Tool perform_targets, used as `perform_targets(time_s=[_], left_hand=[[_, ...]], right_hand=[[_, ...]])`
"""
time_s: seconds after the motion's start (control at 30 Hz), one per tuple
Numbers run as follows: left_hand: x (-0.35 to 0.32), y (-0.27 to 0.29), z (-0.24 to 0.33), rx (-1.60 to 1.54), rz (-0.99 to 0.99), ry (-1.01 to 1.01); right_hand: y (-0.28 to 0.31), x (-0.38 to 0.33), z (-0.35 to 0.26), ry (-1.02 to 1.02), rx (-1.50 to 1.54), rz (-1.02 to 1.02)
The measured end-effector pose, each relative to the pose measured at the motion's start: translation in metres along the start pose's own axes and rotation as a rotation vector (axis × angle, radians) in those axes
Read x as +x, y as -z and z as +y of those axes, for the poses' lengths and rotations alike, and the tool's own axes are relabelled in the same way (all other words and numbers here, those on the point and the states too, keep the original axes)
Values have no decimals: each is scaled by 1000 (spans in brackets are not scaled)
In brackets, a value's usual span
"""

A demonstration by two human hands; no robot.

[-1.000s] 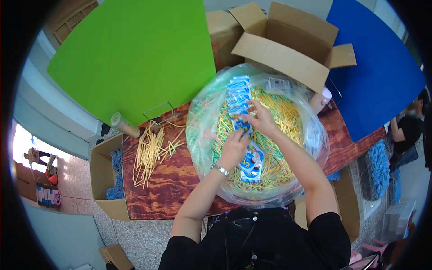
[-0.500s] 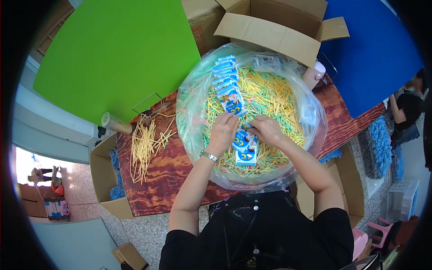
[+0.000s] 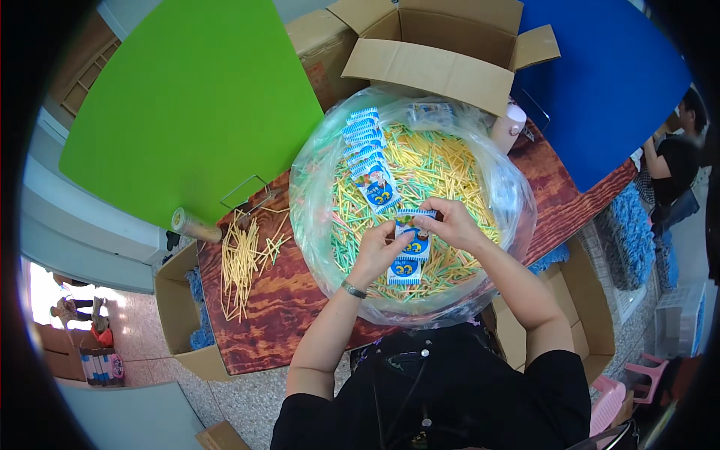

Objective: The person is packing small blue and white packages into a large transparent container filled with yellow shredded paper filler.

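Observation:
Thin yellow, green and pink sticks (image 3: 450,165) fill a large clear plastic bag (image 3: 517,202) with its mouth spread wide. Over them, my left hand (image 3: 377,253) grips the left side of a blue-and-white packet (image 3: 405,227) between thumb and fingers. My right hand (image 3: 456,225) pinches that packet's upper right corner. Partly beneath it lies a second blue-and-white packet (image 3: 405,271) on the sticks. Beyond my left hand, several similar packets (image 3: 375,187) overlap in a row. What the held packet contains cannot be seen.
Loose yellow sticks (image 3: 240,259) lie on the red-brown wooden table (image 3: 277,315) at left. An open cardboard box (image 3: 442,67) stands behind the bag, beside a pink bottle (image 3: 508,127). Green (image 3: 187,112) and blue (image 3: 600,82) boards flank it. Another person (image 3: 671,161) is at far right.
My hands have drawn a little apart, and more of the held packet's front shows between them. The whole view has shifted slightly.

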State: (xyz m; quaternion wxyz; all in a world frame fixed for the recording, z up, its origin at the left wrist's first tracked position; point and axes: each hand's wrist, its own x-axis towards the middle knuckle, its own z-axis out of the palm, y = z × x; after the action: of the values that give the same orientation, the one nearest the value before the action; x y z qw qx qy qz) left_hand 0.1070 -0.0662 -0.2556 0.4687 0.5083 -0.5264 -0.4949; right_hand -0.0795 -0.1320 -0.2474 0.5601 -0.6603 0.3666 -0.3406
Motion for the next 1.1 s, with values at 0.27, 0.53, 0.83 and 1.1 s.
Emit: perform_targets(time_s=[0.27,0.53,0.83,1.1], left_hand=[[0,0,-16,235,134,-37],[-7,-1,0,198,135,16],[-9,15,-18,175,155,50],[-11,16,-5,172,152,36]], right_hand=[[15,-1,-25,108,-305,-177],[71,152,43,98,-956,236],[39,203,41,-303,-1247,144],[40,211,46,-390,-1344,-48]])
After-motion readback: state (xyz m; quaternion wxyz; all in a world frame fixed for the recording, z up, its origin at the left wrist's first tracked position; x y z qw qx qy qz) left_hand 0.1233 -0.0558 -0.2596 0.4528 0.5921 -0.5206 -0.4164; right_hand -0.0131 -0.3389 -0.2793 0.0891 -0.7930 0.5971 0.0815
